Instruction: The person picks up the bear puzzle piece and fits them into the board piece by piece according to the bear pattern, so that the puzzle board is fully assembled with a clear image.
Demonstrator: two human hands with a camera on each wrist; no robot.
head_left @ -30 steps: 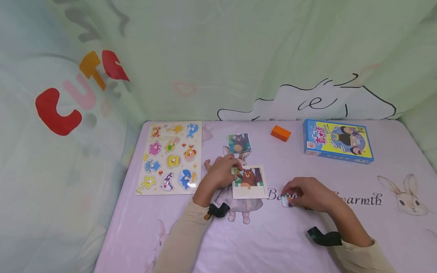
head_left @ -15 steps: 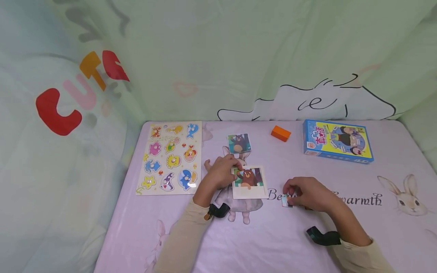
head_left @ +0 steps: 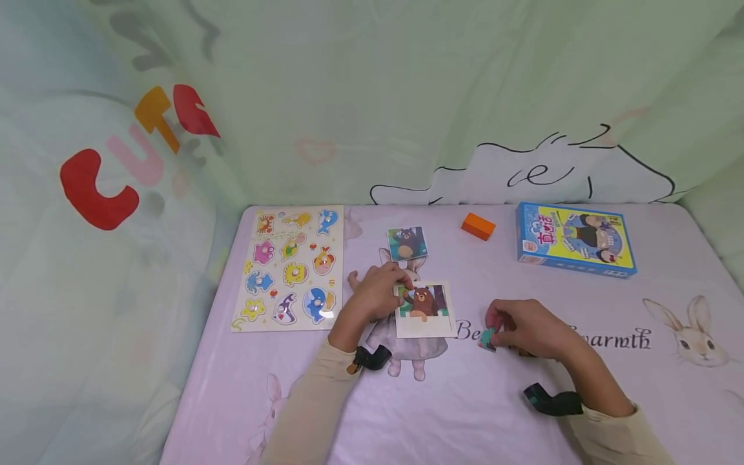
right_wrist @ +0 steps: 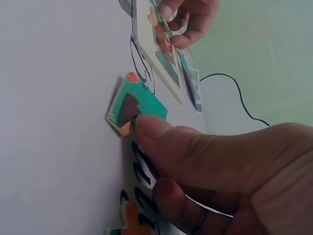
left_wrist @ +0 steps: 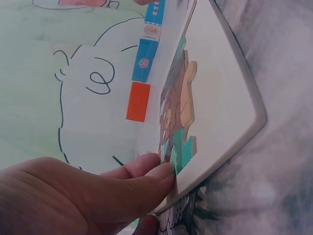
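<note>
Head view: board [head_left: 425, 329] half-filled, bottom bare; right of it, right hand [head_left: 531, 329] pinches one piece [head_left: 487, 339] (left hand [head_left: 379, 292] grips board's edge).

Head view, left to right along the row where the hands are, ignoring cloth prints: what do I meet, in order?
Animal board → left hand → bear puzzle → loose piece → right hand. Left out: the bit partly hidden under the right hand.
</note>
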